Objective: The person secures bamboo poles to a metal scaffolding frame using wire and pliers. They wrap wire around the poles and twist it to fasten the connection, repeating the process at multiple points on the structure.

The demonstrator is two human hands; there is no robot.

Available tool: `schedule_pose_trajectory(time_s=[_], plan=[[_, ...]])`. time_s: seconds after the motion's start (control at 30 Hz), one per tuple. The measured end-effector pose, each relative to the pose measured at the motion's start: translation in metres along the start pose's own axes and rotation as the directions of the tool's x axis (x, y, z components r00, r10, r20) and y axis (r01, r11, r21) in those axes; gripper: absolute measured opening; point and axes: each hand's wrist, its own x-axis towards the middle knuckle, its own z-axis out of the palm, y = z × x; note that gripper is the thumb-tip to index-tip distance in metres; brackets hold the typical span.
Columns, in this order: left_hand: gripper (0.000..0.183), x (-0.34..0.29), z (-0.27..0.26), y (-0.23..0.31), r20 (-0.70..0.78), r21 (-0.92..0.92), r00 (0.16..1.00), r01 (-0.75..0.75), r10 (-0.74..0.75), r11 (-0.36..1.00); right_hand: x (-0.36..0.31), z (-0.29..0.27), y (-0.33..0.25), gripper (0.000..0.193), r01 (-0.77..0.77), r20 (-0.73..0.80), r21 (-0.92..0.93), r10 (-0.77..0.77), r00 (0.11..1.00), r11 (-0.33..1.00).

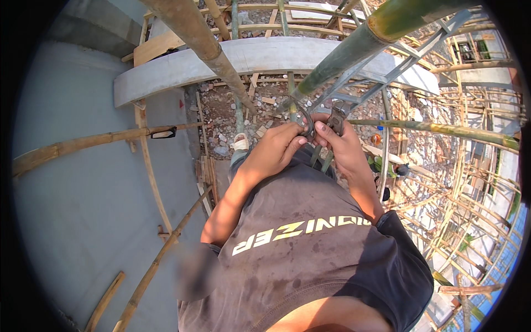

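Both my hands meet at the middle of the view, above my lap. My left hand [280,145] is closed, thumb and fingertips pinching a dark bent strand of wire [309,126]. That strand curves up toward the foot of the thick green bamboo pole [345,58]. My right hand [344,148] is wrapped round a dark metal tool that looks like pincers [336,120], its head showing above the fingers. The right thumb and fingertips also touch the wire near the left fingertips. My fingers partly hide the tool's lower part and the wire's ends.
A brown bamboo pole [207,47] slants down ahead. Behind it crosses a pale curved beam [265,55]. A metal ladder [398,66] leans at right, beside dense bamboo scaffolding [459,166]. A grey wall [99,182] stands left. Rubble [221,119] covers the ground far below.
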Motion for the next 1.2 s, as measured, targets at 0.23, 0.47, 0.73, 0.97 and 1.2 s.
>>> schedule_pose_trajectory(time_s=[0.23, 0.47, 0.73, 0.97, 1.2], plan=[[0.025, -0.01, 0.006, -0.009, -0.134, -0.183, 0.99, 0.006, -0.031, 0.983, -0.004, 0.005, -0.011, 0.027, -0.013, 0.046, -0.024, 0.014, 0.999, 1.0], [0.026, -0.012, 0.018, -0.021, -0.228, -0.475, 0.96, 0.038, -0.164, 0.879, -0.003, 0.012, -0.006, 0.032, 0.048, 0.114, 0.033, -0.051, 0.992, 0.998], [0.025, -0.014, 0.019, -0.023, -0.227, -0.452, 0.964, 0.024, -0.141, 0.892, -0.008, 0.02, -0.009, 0.04, 0.055, 0.15, 0.044, -0.061, 0.987, 0.997], [0.019, -0.015, 0.021, -0.014, -0.257, -0.603, 0.943, 0.013, -0.21, 0.798, -0.005, 0.021, -0.002, 0.028, 0.08, 0.039, -0.029, -0.079, 0.996, 0.996], [0.015, -0.017, 0.02, -0.019, -0.214, -0.521, 0.947, 0.099, -0.242, 0.848, -0.005, 0.026, -0.008, 0.029, 0.082, -0.101, -0.079, -0.09, 0.991, 0.993]])
